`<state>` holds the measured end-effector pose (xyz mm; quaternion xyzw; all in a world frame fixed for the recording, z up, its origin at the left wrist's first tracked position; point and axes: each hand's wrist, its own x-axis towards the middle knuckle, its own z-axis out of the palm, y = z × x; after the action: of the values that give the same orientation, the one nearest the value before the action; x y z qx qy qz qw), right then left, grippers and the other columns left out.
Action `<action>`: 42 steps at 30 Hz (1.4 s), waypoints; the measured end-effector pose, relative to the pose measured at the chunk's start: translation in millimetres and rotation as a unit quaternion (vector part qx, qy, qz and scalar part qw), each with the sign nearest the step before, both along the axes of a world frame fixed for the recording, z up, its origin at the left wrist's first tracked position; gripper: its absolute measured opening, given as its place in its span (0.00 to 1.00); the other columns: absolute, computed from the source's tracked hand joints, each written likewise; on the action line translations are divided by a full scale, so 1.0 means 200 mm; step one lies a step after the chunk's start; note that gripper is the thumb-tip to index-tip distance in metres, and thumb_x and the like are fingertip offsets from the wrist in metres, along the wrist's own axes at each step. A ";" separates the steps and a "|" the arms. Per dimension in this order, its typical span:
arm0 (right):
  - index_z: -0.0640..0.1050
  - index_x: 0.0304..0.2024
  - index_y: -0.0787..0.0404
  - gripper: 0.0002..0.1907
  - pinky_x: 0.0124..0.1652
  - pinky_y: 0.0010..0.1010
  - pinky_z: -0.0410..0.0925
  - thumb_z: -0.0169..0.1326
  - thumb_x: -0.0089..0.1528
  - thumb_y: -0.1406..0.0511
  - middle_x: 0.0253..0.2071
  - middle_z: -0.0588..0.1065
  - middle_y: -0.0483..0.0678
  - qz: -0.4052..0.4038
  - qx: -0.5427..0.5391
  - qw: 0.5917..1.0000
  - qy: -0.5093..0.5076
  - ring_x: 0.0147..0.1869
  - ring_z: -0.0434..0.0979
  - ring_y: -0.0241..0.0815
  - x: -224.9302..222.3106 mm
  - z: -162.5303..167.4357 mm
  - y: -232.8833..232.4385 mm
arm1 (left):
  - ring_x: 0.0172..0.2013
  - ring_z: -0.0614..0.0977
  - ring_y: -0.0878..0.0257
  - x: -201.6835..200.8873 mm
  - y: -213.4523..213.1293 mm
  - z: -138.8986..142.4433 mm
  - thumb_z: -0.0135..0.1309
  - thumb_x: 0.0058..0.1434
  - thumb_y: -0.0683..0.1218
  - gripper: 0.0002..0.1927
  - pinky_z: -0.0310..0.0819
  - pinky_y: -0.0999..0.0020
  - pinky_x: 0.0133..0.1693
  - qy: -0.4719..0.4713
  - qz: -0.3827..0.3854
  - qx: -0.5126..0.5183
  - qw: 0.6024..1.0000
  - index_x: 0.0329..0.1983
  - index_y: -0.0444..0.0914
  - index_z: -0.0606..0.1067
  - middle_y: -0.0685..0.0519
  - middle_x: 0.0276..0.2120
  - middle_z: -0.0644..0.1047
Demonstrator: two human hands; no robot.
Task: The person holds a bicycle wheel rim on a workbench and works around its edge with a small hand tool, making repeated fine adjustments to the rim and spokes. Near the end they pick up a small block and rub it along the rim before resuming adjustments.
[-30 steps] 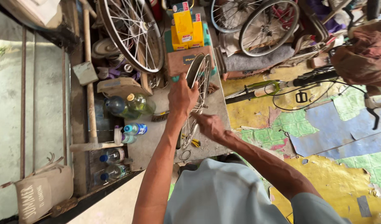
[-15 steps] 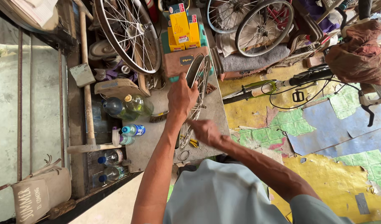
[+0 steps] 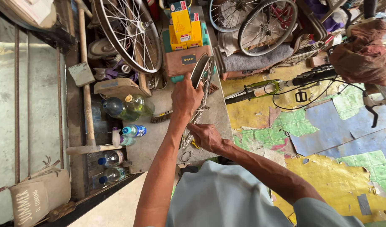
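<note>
A small spoked bicycle wheel (image 3: 201, 80) stands on edge on a grey workbench (image 3: 159, 134) in front of me. My left hand (image 3: 185, 97) grips the top of its metal rim. My right hand (image 3: 206, 136) is closed at the wheel's lower part, near the spokes; what it holds is hidden by the fingers. A small yellow-handled tool (image 3: 194, 145) lies on the bench just under that hand.
Several plastic bottles (image 3: 130, 107) stand at the bench's left. Yellow boxes (image 3: 185, 25) and a brown box (image 3: 186, 59) sit at the back. Large spoked wheels (image 3: 128, 33) lean behind. A bicycle (image 3: 285, 84) stands to the right on the patchy painted floor.
My right hand has slid slightly down and toward me along the wheel. The left hand keeps its grip on the rim.
</note>
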<state>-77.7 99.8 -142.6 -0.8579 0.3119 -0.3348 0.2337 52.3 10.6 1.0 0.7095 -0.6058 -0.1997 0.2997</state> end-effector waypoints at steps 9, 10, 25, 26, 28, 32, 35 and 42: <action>0.76 0.55 0.63 0.19 0.20 0.44 0.65 0.51 0.61 0.74 0.22 0.74 0.54 -0.008 -0.010 0.996 0.086 0.20 0.73 0.51 -0.02 0.09 -0.12 | 0.40 0.83 0.39 0.01 -0.03 0.03 0.59 0.62 0.52 0.18 0.77 0.46 0.43 0.004 0.003 0.032 0.999 0.47 0.35 0.73 0.38 0.34 0.82; 0.76 0.56 0.63 0.21 0.20 0.46 0.65 0.51 0.60 0.74 0.20 0.73 0.54 0.016 -0.007 0.993 0.119 0.20 0.72 0.52 0.00 0.10 -0.07 | 0.40 0.83 0.39 0.00 -0.04 0.03 0.59 0.61 0.52 0.18 0.77 0.46 0.43 -0.001 0.001 0.035 0.999 0.47 0.35 0.72 0.38 0.34 0.82; 0.73 0.50 0.60 0.13 0.30 0.42 0.70 0.53 0.63 0.73 0.31 0.76 0.52 0.033 0.072 0.996 -0.029 0.30 0.78 0.49 0.05 0.12 0.01 | 0.39 0.85 0.41 0.02 -0.08 0.07 0.57 0.62 0.52 0.19 0.79 0.49 0.43 0.022 0.000 0.099 0.995 0.49 0.35 0.72 0.38 0.34 0.82; 0.73 0.52 0.61 0.17 0.29 0.42 0.71 0.53 0.60 0.74 0.31 0.76 0.52 0.040 0.067 0.996 -0.034 0.29 0.78 0.50 0.06 0.12 0.02 | 0.40 0.85 0.40 0.02 -0.08 0.07 0.58 0.62 0.52 0.19 0.78 0.48 0.43 0.021 -0.002 0.084 0.996 0.49 0.35 0.72 0.38 0.34 0.82; 0.73 0.57 0.63 0.26 0.29 0.43 0.71 0.53 0.54 0.74 0.31 0.76 0.53 0.059 0.059 0.995 -0.046 0.29 0.78 0.52 0.06 0.09 0.01 | 0.40 0.84 0.40 0.04 -0.07 0.05 0.58 0.62 0.52 0.18 0.77 0.47 0.43 0.017 -0.002 0.056 0.998 0.48 0.35 0.73 0.38 0.34 0.83; 0.76 0.57 0.60 0.21 0.26 0.44 0.70 0.53 0.60 0.75 0.28 0.76 0.55 -0.051 0.026 0.998 0.005 0.27 0.77 0.54 0.02 0.06 -0.16 | 0.40 0.84 0.39 0.07 -0.05 0.02 0.59 0.62 0.52 0.19 0.77 0.47 0.43 0.013 0.008 0.058 0.998 0.48 0.34 0.73 0.37 0.33 0.82; 0.76 0.57 0.60 0.21 0.25 0.43 0.70 0.52 0.60 0.75 0.27 0.76 0.53 -0.048 0.040 0.997 0.036 0.24 0.77 0.51 0.00 0.07 -0.17 | 0.39 0.84 0.41 0.08 -0.07 0.02 0.58 0.62 0.51 0.18 0.78 0.48 0.42 0.022 0.002 0.050 0.998 0.48 0.34 0.73 0.38 0.33 0.82; 0.77 0.58 0.60 0.19 0.20 0.38 0.69 0.49 0.64 0.73 0.27 0.78 0.51 -0.042 0.062 0.997 -0.006 0.21 0.74 0.44 0.06 0.04 -0.09 | 0.40 0.84 0.40 0.11 -0.06 0.00 0.58 0.63 0.52 0.20 0.77 0.48 0.43 0.023 0.004 0.048 0.999 0.51 0.34 0.72 0.37 0.36 0.82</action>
<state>-66.0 80.9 -135.4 -0.8260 0.3663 -0.3293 0.2740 73.7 -0.7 1.4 0.7209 -0.5853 -0.2440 0.2799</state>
